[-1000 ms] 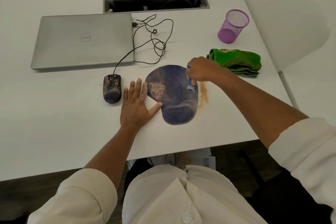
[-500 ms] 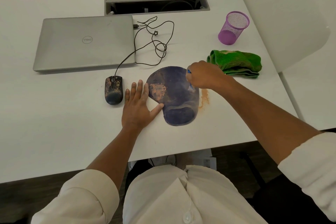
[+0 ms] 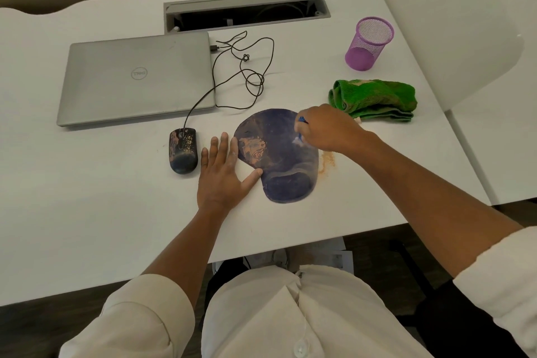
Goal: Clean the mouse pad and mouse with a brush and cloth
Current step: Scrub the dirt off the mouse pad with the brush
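Observation:
A dark blue mouse pad with a wrist rest lies on the white desk, an orange dust patch on its left part. My right hand grips a small blue brush whose bristles touch the pad's upper right area. My left hand lies flat on the desk, fingers spread, its thumb touching the pad's left edge. A dusty black wired mouse sits just left of that hand. A folded green cloth lies behind my right hand.
Orange dust lies on the desk by the pad's right edge. A shut grey laptop is at the back left, the mouse cable coiled beside it. A purple mesh cup and an open cable tray stand further back.
My right hand with the brush has shifted slightly left and back over the pad. My left hand, the pad and the mouse have stayed where they were.

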Demonstrator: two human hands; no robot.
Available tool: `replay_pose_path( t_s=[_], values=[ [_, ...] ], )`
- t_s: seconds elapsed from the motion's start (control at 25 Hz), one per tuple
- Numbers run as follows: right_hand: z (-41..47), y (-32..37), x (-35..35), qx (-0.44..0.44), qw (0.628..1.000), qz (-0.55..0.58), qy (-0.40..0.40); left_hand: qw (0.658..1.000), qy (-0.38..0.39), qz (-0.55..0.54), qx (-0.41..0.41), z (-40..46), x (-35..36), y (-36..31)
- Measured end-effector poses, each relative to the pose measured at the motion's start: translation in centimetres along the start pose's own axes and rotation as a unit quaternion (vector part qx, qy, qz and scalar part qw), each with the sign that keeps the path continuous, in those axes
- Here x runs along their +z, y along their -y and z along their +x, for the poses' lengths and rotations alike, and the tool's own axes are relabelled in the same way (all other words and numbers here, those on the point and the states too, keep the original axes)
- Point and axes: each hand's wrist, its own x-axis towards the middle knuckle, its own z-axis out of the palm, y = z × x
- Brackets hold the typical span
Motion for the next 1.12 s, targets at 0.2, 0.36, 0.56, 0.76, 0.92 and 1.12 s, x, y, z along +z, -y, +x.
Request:
replay_pose_path(
  t_s=[0.2, 0.36, 0.56, 0.76, 0.92, 1.12],
  values=[
    [-0.9, -0.9, 1.6, 0.009, 0.994, -0.033, 0.101, 1.000, -0.005, -0.003, -0.002, 0.1, 0.0, 0.0],
    [-1.0, -1.5, 0.9, 0.007, 0.996, 0.079, 0.031, 1.000, -0.006, 0.003, -0.004, 0.1, 0.2, 0.0],
    [-2.9, -1.3, 2.9, -0.002, 0.998, 0.067, 0.013, 1.000, 0.001, 0.004, -0.003, 0.1, 0.2, 0.0],
    [-2.8, -2.1, 2.2, -0.013, 0.989, 0.141, -0.046, 1.000, 0.001, 0.004, -0.005, 0.1, 0.0, -0.2],
    [-3.1, -2.4, 2.8, 0.010, 0.998, 0.063, -0.021, 1.000, 0.004, 0.008, -0.005, 0.0, -0.1, -0.2],
    [-2.4, -2.7, 2.2, -0.033, 0.984, 0.174, -0.034, 1.000, 0.003, 0.012, -0.004, 0.0, -0.1, -0.2]
  ],
)
